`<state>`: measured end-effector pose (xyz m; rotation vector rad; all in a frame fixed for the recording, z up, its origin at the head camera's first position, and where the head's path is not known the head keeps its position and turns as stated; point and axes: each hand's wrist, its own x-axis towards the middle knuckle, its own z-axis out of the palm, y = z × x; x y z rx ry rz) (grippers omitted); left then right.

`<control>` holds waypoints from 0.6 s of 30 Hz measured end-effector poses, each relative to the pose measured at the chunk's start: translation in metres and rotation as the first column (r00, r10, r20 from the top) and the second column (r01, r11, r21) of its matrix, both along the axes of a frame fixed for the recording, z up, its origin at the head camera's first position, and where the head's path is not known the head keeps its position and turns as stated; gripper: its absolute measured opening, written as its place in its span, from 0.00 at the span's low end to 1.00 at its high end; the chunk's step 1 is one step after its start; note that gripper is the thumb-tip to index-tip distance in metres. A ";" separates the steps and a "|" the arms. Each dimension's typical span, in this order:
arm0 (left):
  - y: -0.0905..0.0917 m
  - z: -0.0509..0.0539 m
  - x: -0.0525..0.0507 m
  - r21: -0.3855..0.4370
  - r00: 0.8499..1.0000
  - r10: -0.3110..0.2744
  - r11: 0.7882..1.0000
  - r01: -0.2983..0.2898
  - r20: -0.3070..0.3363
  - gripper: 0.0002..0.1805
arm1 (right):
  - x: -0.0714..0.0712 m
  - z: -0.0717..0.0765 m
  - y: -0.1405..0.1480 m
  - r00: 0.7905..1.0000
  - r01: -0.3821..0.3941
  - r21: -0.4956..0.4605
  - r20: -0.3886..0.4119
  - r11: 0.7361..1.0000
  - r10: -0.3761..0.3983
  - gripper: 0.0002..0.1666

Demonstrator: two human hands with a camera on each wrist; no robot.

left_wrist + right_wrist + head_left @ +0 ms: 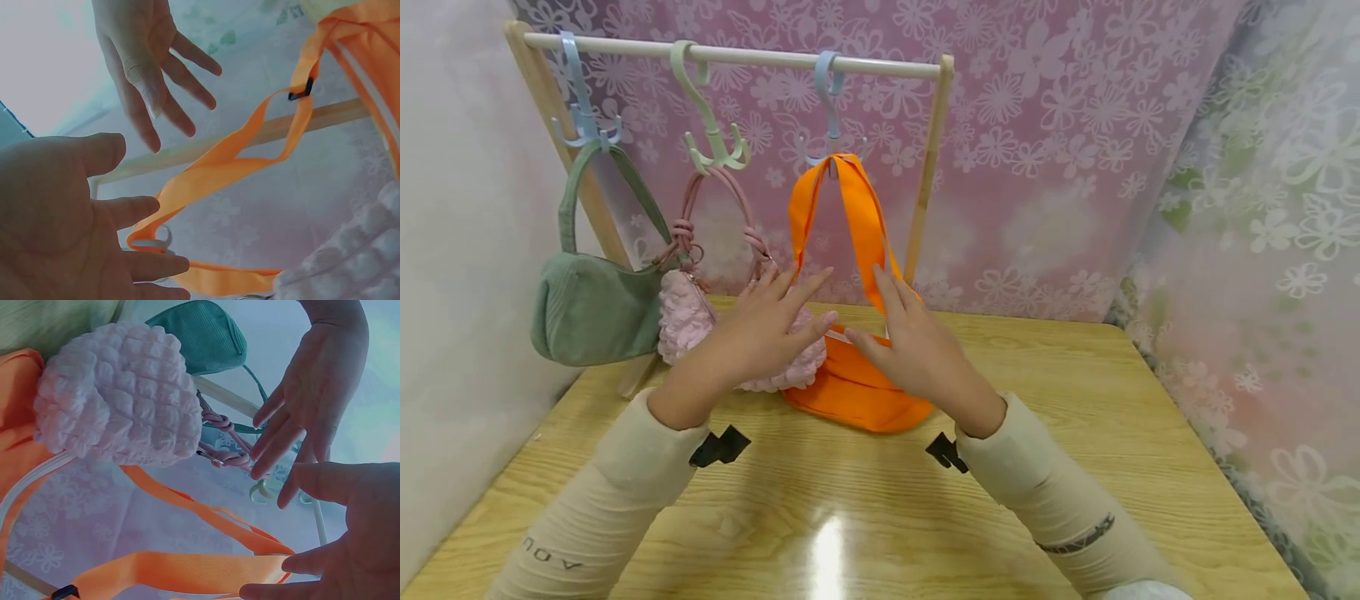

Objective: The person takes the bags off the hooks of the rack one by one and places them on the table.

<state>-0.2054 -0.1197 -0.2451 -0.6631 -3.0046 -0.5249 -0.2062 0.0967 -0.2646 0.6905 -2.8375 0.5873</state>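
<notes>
OK, both hands spread wide, fingers mostly straight & apart, grip loose & empty: L hand [760, 335] at approx. 9 o'clock, R hand [921, 346] at approx. 3, fingertips slanting up twd 12.

Bright-orange smooth-cloth shoulder bag [853, 392] sits b/w & behind them: soft, slumped body w/ rounded bottom edge at 6 o'clock, partly hidden by R hand; can't tell if it bears on the table. Its broad flat fabric strap [859, 218] rises to 12 o'clock, looped over a light-blue plastic multi-prong hook [828, 108]. L wrist view adds a small black strap slider [302, 90]; R wrist view, a pale zip [31, 478] along the bag's edge. Fingertips overlap strap in these views; can't tell if they touch it.

At 9 o'clock, behind L hand: pale-pink puffy bag, bubbly quilted fabric [125, 394], w/ knotted cord handle [688, 208], on a pale-green plastic hook [711, 133]. Farther out, approx. 10: sage-green ribbed-fabric bag, rounded oblong [597, 308], on another light-blue hook [580, 108].

Rack up top: smooth white rod [748, 55], light-wood posts [928, 171]. Below: glossy yellow wood-grain table [1037, 467]. Bkgd at 1 o'clock: pink floral sheet [1045, 150].
</notes>
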 end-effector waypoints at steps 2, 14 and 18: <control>0.000 0.008 -0.002 -0.008 0.999 0.026 1.000 -0.026 -0.032 0.37 | -0.003 0.006 -0.003 1.000 0.012 -0.013 0.009 1.000 -0.012 0.50; 0.006 0.059 -0.016 -0.007 0.968 0.075 0.997 -0.079 -0.241 0.37 | -0.025 0.028 -0.018 0.992 0.030 -0.219 -0.109 0.975 -0.055 0.48; 0.005 0.077 -0.022 0.021 0.943 0.086 0.996 -0.084 -0.320 0.36 | -0.035 0.034 -0.021 0.983 0.020 -0.271 -0.170 0.962 -0.069 0.46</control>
